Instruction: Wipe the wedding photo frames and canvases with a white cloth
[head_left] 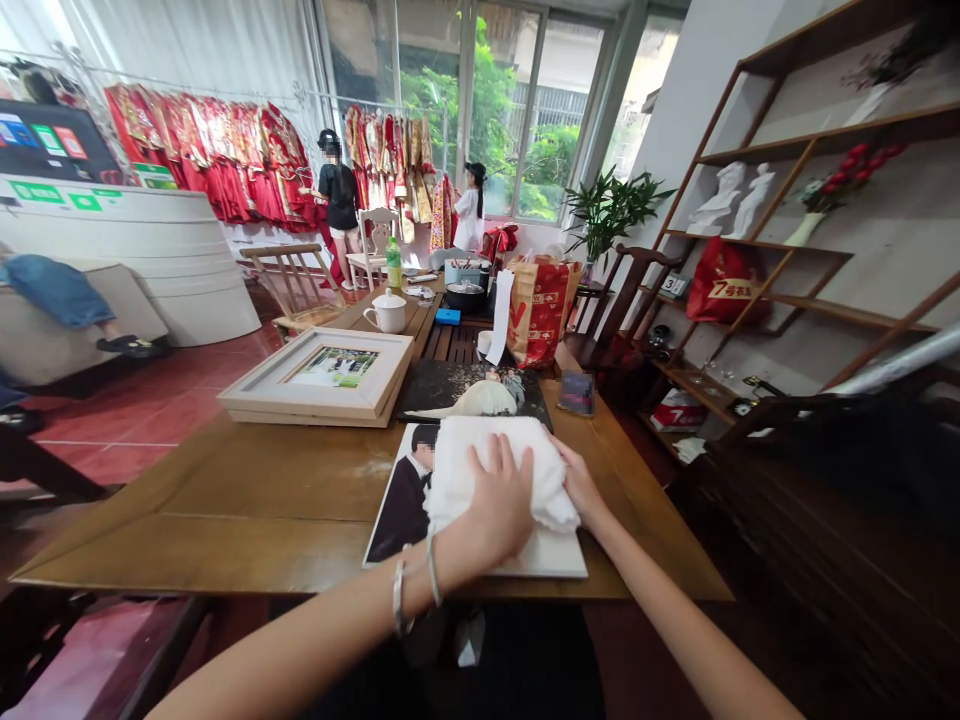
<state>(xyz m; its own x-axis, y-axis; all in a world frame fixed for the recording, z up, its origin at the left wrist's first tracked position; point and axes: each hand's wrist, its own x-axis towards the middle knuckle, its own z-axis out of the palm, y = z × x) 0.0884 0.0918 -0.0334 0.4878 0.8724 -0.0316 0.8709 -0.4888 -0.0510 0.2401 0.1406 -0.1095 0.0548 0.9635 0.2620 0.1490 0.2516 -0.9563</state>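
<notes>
Cloth [456,458] x1 tops 1 photo [399,512], L hand [501,505] + R hand [583,490] touching

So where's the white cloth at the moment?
In the head view, the white cloth sits just right of centre, on the portrait print, under the left hand, with the right hand at its right edge.

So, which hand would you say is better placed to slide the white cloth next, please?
Probably the left hand: it lies on top of the white cloth, fingers spread, while the right hand is only at the cloth's right edge.
</notes>
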